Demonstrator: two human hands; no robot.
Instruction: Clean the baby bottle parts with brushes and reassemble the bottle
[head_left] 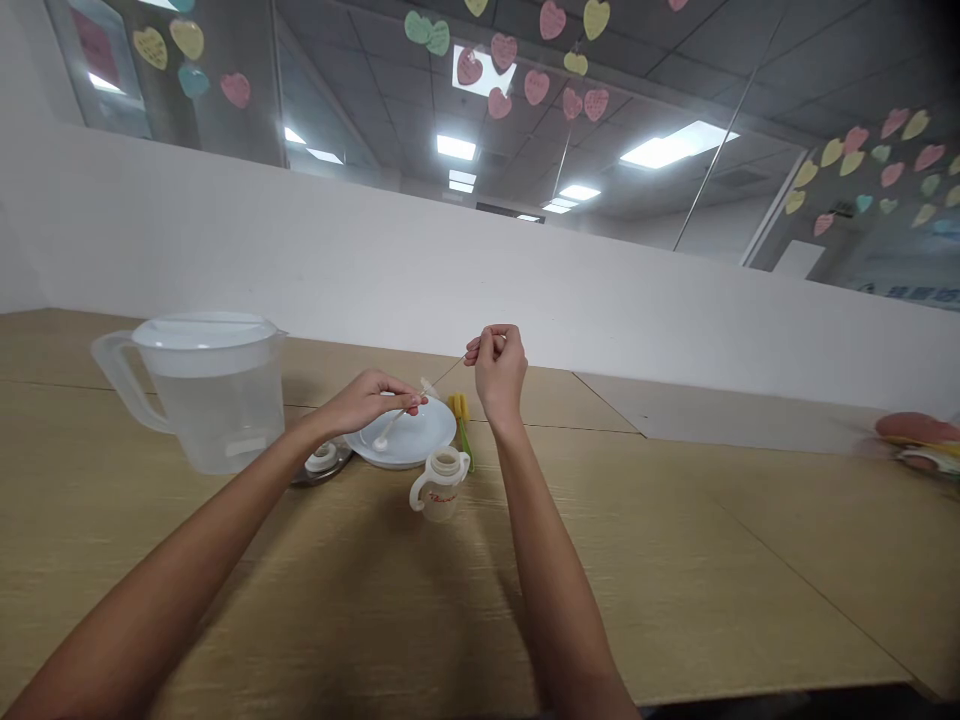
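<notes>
1. Seen from the wearer's head, with 12 o'clock at the white wall (337, 255): a person's left hand (367, 402) pinches a slim white tube (394, 423) between thumb and fingers, above a white bowl (424, 435) on a wooden tabletop (712, 560).
2. The right hand (499, 372), held up between 2 and 3 o'clock from the left, is curled with its fingertips pressed together on a thin line (450, 369); the end within its grasp is hidden.
3. The tube lies toward 8 o'clock from the right hand, the line bridging the gap. The left hand is nearer, touching the tube; the right is apart from it.
4. The tube's long axis slants from between 1 and 2 o'clock to between 7 and 8, its white knob (381, 443) pointing toward 7 over the bowl. The line nearly shares that slant; whether it enters the tube, this onlooker cannot tell.
5. Around the tube: a clear cup (442, 502) at 5 o'clock, a yellow brush (459, 407) at 3, a lidded jug (217, 410) at 9.
</notes>
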